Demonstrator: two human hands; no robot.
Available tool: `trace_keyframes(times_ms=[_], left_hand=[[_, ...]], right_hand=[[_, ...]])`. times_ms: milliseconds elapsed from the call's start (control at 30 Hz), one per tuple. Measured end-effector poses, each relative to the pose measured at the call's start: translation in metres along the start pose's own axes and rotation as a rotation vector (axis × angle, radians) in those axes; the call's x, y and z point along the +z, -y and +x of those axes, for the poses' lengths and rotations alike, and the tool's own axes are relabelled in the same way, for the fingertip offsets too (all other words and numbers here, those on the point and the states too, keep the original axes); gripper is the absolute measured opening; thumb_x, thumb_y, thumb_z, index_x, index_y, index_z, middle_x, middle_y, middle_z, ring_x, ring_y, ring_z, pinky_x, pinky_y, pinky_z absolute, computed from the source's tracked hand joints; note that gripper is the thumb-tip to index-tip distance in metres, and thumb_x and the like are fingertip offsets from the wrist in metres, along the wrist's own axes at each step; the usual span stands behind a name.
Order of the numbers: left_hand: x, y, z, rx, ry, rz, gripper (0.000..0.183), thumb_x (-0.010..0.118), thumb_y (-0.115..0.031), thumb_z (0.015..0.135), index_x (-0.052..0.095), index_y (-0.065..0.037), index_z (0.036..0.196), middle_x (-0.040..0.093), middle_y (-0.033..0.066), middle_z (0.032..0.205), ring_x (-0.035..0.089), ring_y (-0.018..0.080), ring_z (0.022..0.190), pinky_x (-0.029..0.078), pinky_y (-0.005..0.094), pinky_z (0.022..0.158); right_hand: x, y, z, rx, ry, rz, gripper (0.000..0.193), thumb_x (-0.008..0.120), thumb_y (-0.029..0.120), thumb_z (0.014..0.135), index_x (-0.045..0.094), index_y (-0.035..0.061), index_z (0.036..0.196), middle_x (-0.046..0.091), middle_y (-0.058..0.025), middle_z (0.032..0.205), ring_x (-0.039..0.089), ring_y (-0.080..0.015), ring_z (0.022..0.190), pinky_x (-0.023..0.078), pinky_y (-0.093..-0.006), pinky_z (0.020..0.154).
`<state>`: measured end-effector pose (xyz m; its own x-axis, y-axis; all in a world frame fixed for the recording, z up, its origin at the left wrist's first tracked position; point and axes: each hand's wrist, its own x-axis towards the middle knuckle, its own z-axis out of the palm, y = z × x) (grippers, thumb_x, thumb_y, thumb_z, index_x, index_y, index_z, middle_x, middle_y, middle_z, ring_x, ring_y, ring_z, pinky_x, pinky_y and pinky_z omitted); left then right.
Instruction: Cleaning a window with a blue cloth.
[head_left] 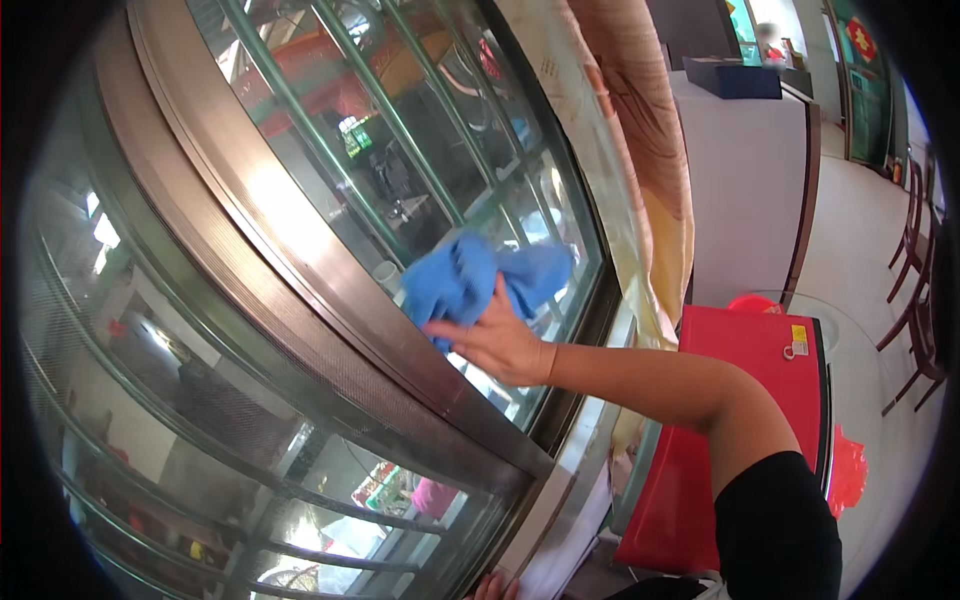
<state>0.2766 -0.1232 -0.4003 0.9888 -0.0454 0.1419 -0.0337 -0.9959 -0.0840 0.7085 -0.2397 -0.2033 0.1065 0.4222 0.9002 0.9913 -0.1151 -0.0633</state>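
Note:
My right hand [500, 345] is closed on a bunched blue cloth [465, 280], which lies against the glass of a sliding window [420, 130] beside its metal frame [300, 240]. The cloth's right end is slightly blurred. My bare right forearm reaches in from the right, below a black sleeve [785, 520]. At the lower edge, only the fingertips of my left hand [493, 587] show, a little apart and resting by the window sill [545, 520]. The rest of that hand is cut off.
Green bars stand behind the glass. A patterned curtain [640, 130] hangs at the window's right side. Beyond it are a red-topped case [690, 490], a white cabinet [745, 190] with a dark box [733, 78], a red plastic bag [848, 468] and dark wooden chairs [915, 310].

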Motion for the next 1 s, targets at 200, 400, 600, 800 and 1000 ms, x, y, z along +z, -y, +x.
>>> trace_keyframes(times_ms=[200,400,600,800,1000], left_hand=[[0.002,0.001,-0.009,-0.014,0.057,-0.001,0.060,0.061,-0.036,0.086,0.043,-0.020,0.141,0.032,0.0108,0.150,0.030,0.0278,0.138,0.030,0.0543,0.101],[0.017,0.002,-0.013,-0.096,0.017,-0.206,0.058,0.062,-0.033,0.085,0.045,-0.022,0.140,0.036,0.0088,0.148,0.032,0.0241,0.137,0.033,0.0517,0.097],[0.011,-0.003,-0.007,-0.003,-0.018,0.043,0.059,0.064,-0.034,0.081,0.048,-0.021,0.137,0.041,0.0081,0.146,0.036,0.0219,0.135,0.035,0.0458,0.092],[0.003,-0.002,-0.006,-0.018,-0.020,0.004,0.061,0.064,-0.035,0.082,0.047,-0.020,0.138,0.040,0.0085,0.147,0.035,0.0215,0.136,0.034,0.0456,0.093],[0.002,0.006,-0.004,0.040,0.009,-0.002,0.061,0.060,-0.038,0.084,0.044,-0.022,0.140,0.036,0.0088,0.149,0.033,0.0235,0.137,0.032,0.0509,0.099]], right_hand=[[-0.053,-0.017,0.147,-0.378,-0.294,0.220,0.035,0.055,0.021,0.092,0.056,0.0135,0.126,0.040,-0.0235,0.134,0.036,-0.0408,0.127,0.028,-0.0449,0.108],[-0.066,-0.137,0.153,0.509,-0.701,0.092,0.043,0.043,0.024,0.093,0.048,0.0110,0.134,0.057,-0.0225,0.097,0.055,-0.0368,0.097,0.042,-0.0454,0.084],[0.060,-0.238,-0.084,1.404,-0.846,0.462,0.057,0.041,0.039,0.096,0.031,0.0180,0.147,0.046,-0.0270,0.123,0.052,-0.0360,0.108,0.039,-0.0420,0.096],[0.083,-0.081,-0.064,1.069,-0.599,0.245,0.052,0.042,0.025,0.098,0.031,0.0081,0.146,0.038,-0.0244,0.129,0.038,-0.0346,0.118,0.030,-0.0411,0.101],[0.013,-0.033,0.018,0.457,-0.437,0.158,0.046,0.048,0.008,0.090,0.046,0.0022,0.135,0.037,-0.0216,0.141,0.034,-0.0360,0.131,0.024,-0.0403,0.110]])
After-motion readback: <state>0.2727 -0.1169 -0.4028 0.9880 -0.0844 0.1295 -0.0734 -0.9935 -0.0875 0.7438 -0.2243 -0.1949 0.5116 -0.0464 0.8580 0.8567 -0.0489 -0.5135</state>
